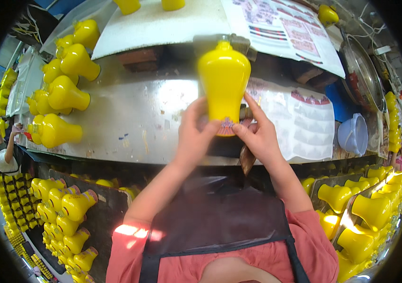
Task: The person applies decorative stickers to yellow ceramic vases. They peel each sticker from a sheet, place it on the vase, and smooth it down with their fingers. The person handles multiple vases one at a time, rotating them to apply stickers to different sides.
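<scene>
Directly in front of me, a glossy yellow vase [224, 78] stands over the near part of the workbench, its narrow neck pointing away. A patterned decal band [227, 126] in pink and blue lies around its near, narrower end. My left hand [197, 131] is closed around the left side of that end, thumb on the band. On the other side, my right hand [261, 134] grips the vase, its thumb also pressing on the band. A brown pointed object [247, 160] shows below my right hand; its kind is unclear.
Several yellow vases [64, 94] lie along the bench's left side. Decal sheets [304, 127] lie at right, with more printed sheets [281, 28] on a raised board behind. A pale blue bucket [353, 134] stands far right. Racked vases [371, 207] flank me. Another person [6, 153] is at far left.
</scene>
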`<action>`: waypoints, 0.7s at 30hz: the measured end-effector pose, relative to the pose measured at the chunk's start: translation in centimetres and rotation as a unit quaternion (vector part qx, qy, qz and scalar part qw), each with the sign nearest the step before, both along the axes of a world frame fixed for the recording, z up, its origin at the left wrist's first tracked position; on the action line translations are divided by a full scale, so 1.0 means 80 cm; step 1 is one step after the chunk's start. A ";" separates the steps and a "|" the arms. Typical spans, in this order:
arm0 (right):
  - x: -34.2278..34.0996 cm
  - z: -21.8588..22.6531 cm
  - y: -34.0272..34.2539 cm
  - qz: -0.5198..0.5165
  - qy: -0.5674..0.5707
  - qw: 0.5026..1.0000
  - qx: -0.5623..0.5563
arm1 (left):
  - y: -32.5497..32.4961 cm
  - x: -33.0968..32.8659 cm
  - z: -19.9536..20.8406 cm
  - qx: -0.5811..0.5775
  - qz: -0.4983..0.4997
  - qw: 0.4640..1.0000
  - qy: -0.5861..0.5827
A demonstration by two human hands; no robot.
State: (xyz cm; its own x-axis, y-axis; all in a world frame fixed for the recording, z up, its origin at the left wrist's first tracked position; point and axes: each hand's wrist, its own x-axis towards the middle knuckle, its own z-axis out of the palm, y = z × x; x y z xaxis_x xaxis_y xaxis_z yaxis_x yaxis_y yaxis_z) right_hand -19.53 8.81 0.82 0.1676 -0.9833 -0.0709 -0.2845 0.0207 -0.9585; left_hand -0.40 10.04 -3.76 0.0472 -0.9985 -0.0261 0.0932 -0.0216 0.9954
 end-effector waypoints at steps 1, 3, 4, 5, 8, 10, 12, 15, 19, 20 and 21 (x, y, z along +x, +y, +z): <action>-0.001 -0.001 0.000 -0.001 0.000 1.000 0.006 | 0.000 0.000 0.001 -0.011 0.001 1.000 -0.026; -0.002 -0.003 -0.001 -0.002 -0.010 1.000 0.017 | 0.000 -0.001 0.001 -0.020 0.006 0.999 -0.029; -0.003 -0.004 -0.001 -0.002 -0.019 1.000 0.023 | 0.000 -0.002 0.001 -0.018 0.008 0.999 -0.030; -0.003 -0.005 -0.001 -0.001 -0.028 1.000 0.013 | 0.000 -0.002 0.000 -0.017 0.007 1.000 -0.019; -0.004 -0.008 -0.001 0.000 -0.019 1.000 0.010 | 0.000 -0.002 -0.002 -0.023 0.006 0.999 -0.021; -0.004 -0.008 -0.001 0.000 -0.029 0.999 0.018 | 0.000 -0.002 -0.003 -0.027 0.007 0.999 -0.025; -0.004 -0.007 -0.001 0.000 -0.037 0.999 0.020 | 0.000 -0.002 -0.002 -0.028 0.008 0.999 -0.027; -0.003 -0.005 -0.002 0.002 -0.044 0.999 0.018 | 0.000 -0.003 -0.001 -0.027 0.006 0.999 -0.029; -0.002 -0.001 -0.003 0.005 -0.049 0.999 0.021 | 0.000 -0.003 0.000 -0.033 0.007 0.999 -0.032; -0.002 0.000 -0.003 0.005 -0.051 0.998 0.023 | 0.000 -0.003 0.000 -0.032 0.007 0.999 -0.028; -0.002 0.000 -0.003 0.005 -0.053 0.998 0.025 | 0.000 -0.002 0.000 -0.030 0.007 0.999 -0.032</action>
State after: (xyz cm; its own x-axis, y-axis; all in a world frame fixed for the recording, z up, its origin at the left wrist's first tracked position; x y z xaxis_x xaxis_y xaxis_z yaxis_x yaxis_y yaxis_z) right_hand -19.71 8.57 0.83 0.1857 -0.9774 -0.1012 -0.1824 0.0669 -0.9809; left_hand -0.60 10.02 -3.80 0.0611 -0.9974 0.0381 0.0293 0.0400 0.9988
